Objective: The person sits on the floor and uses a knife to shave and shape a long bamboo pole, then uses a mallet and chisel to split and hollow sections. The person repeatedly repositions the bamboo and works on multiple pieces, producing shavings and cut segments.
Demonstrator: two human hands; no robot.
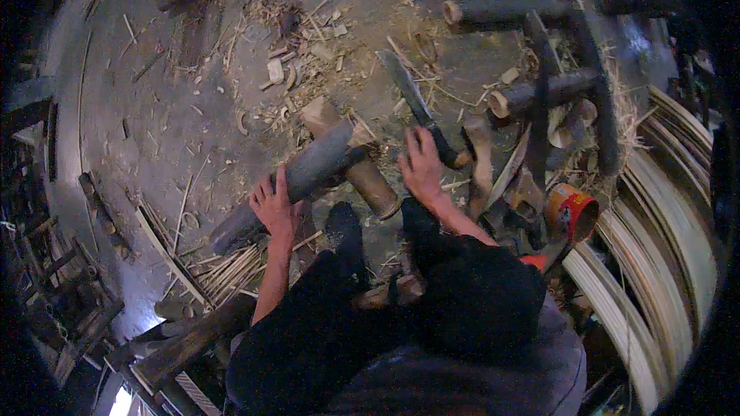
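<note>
My left hand [274,204] grips a dark grey log [316,158], its fingers spread over the upper side. The log slants from lower left to upper right, and its far end lies across a shorter brown wooden piece [374,189]. Whether the log is bamboo or solid wood, I cannot tell. A big knife [408,85] lies on the floor, blade pointing away, with a dark handle [443,142]. Beside that handle is my right hand [422,169], fingers loosely extended and apart; whether they touch it is unclear.
Pale wood chips [293,69] litter the floor ahead. At right stand a dark wooden frame [539,85], a red tin [572,212] and bundles of long pale strips [655,246]. Thin sticks [231,270] lie at left, near stacked dark timber [185,347].
</note>
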